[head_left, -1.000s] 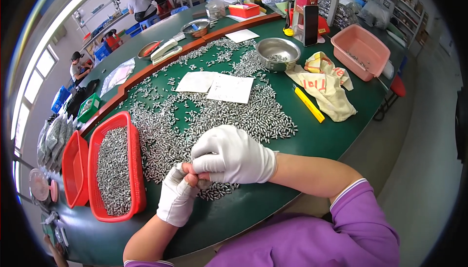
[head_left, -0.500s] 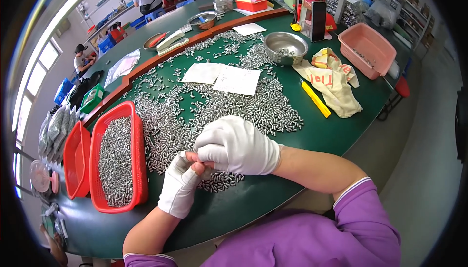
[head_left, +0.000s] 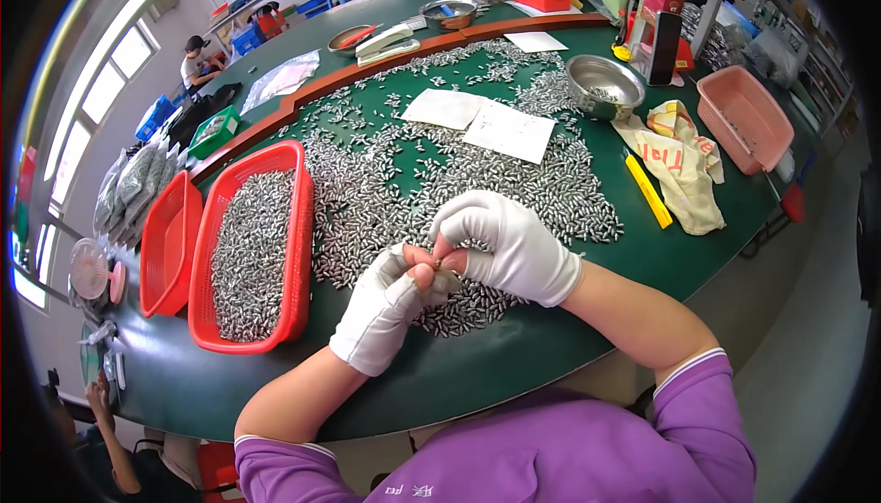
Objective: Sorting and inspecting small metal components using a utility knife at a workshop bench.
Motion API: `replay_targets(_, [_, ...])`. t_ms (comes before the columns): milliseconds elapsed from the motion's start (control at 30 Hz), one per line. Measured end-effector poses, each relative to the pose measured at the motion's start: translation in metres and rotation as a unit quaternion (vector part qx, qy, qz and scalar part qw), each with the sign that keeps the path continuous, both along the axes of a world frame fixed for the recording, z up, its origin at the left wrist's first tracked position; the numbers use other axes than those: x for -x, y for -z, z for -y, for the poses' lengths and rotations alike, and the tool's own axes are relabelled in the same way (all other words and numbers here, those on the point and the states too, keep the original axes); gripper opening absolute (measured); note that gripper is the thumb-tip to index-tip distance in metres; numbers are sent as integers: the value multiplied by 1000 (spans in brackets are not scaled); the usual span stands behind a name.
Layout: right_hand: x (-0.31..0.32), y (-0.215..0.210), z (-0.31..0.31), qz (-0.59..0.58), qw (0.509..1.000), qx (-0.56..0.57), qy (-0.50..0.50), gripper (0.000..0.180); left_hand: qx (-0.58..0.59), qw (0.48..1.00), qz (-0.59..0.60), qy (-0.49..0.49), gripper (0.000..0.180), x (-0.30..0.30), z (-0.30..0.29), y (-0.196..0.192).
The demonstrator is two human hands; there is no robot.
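White gloves with bare fingertips cover both my hands. My left hand [head_left: 387, 304] is closed, its thumb and forefinger pinching a small metal part [head_left: 438, 264]. From the other side my right hand [head_left: 518, 251] meets it, thumb and forefinger closed on the same part, which is mostly hidden by the fingertips. Beneath and beyond the hands spreads a wide heap of small silvery, bullet-shaped metal parts [head_left: 358, 200] on the green table. Left of my left hand stands a red plastic basket [head_left: 301, 228] filled with the same parts.
Another red basket [head_left: 170, 241] stands further left. Papers [head_left: 509, 131] lie on the heap. At the right are a steel bowl [head_left: 606, 85], a yellow cutter knife [head_left: 650, 193], a cloth bag [head_left: 688, 191] and a pink basket [head_left: 745, 122]. A wooden strip [head_left: 367, 72] crosses the table behind.
The view has shifted, so the table things sit further right. My right hand has turned and drawn back from over the left, exposing the fingertips of both hands and the pinched part.
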State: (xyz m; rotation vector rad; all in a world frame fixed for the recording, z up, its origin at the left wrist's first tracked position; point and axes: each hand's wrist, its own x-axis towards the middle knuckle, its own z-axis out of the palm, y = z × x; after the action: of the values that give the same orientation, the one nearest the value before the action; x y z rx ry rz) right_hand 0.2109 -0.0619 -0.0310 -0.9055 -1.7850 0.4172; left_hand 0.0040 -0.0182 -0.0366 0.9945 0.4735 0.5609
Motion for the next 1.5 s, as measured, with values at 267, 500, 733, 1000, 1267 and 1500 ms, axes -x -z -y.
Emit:
replay_targets(267, [0,0,2,-42,998,41,-33,16,37,997,37,54,24,-1,-2,0])
replay_targets(500, [2,1,0,-19,998,15,-53,16,22,999,4,40,29,-2,-2,4])
replay_targets(733, [0,-6,0,32,992,-117,39,22,37,999,25,16,38,-2,-2,4])
replay_targets(1000, [0,-6,-1,68,986,-141,54,20,42,999,20,14,41,-4,1,1])
replay_targets(1267, [-22,-5,-6,197,941,-32,273,15,23,999,36,-8,29,-4,-2,1])
replay_targets(1500, [-22,6,-5,295,932,5,213,15,94,992,82,19,24,-1,-8,7])
